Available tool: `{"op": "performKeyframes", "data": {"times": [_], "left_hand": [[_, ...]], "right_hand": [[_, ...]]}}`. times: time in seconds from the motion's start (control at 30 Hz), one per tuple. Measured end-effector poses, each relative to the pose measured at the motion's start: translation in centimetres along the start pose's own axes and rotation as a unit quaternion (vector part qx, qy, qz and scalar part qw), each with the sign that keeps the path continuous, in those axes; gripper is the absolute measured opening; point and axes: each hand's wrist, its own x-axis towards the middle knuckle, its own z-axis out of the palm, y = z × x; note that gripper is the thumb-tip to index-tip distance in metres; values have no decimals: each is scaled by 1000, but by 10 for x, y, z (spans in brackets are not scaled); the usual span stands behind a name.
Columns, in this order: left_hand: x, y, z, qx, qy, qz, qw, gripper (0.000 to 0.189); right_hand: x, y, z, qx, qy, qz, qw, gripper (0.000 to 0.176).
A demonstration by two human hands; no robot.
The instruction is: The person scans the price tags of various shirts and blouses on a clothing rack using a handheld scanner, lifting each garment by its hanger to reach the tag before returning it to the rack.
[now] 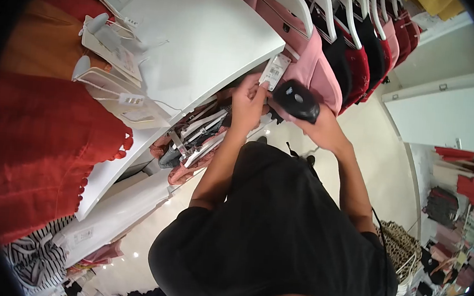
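My left hand (247,101) pinches the lower end of a white price tag (275,71) printed with a barcode. The tag lies against a pink garment (311,56), which hangs on a white hanger (293,5) at the near end of a row. In my right hand (330,132) is a black barcode scanner (296,101), its front end close beside the tag. My right fingers wrap around its underside and are partly hidden.
Black and red garments (357,65) hang behind the pink one. At left, a white shelf unit (202,28) carries orange and red clothes (43,138) with tags. Below it hang more clothes on hangers (198,139). A white cabinet (446,111) and further racks stand at right.
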Motion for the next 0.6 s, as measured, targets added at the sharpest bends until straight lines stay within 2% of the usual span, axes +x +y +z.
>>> {"op": "performKeyframes", "data": {"times": [0.03, 0.07, 0.1, 0.13, 0.17, 0.2, 0.3, 0.4, 0.47, 0.5, 0.53, 0.57, 0.6], "left_hand": [[3, -7, 7, 15, 18, 90, 996, 16], [4, -10, 4, 19, 27, 90, 995, 16], [3, -11, -2, -161, -20, -42, 986, 13], [4, -12, -6, -334, -67, -169, 925, 14], [10, -19, -9, -491, -152, -238, 824, 16], [13, -25, -9, -596, -186, -292, 725, 14], [14, -40, 5, -594, -180, -288, 729, 14], [15, -36, 20, -601, -205, -249, 731, 18], [3, -32, 35, -451, -7, -239, 860, 21], [-4, -51, 39, -398, 58, -200, 893, 25], [-16, -59, 54, -350, 146, -172, 909, 24], [-27, -89, 49, -392, 124, -168, 896, 22], [-37, -105, 59, -374, 135, -190, 898, 20]], "right_hand": [[-4, 6, -4, -17, -16, -20, 1000, 41], [-11, 12, -8, -15, -25, -23, 999, 41], [-19, 18, -14, 49, -46, 15, 998, 41], [-28, 24, -20, 113, -64, 53, 990, 41], [-38, 25, -29, 153, -75, 41, 985, 37], [-47, 25, -41, 160, -78, 42, 983, 37], [-78, 44, -75, 224, -117, 46, 967, 30], [-105, 61, -105, 317, -75, 18, 945, 23], [-119, 83, -123, 324, -46, -7, 945, 21], [-125, 94, -131, 327, -19, -24, 944, 19], [-131, 103, -140, 334, -12, -36, 942, 19], [-137, 111, -146, 315, 34, -30, 948, 17], [-143, 118, -152, 297, 79, -21, 951, 15]]}}
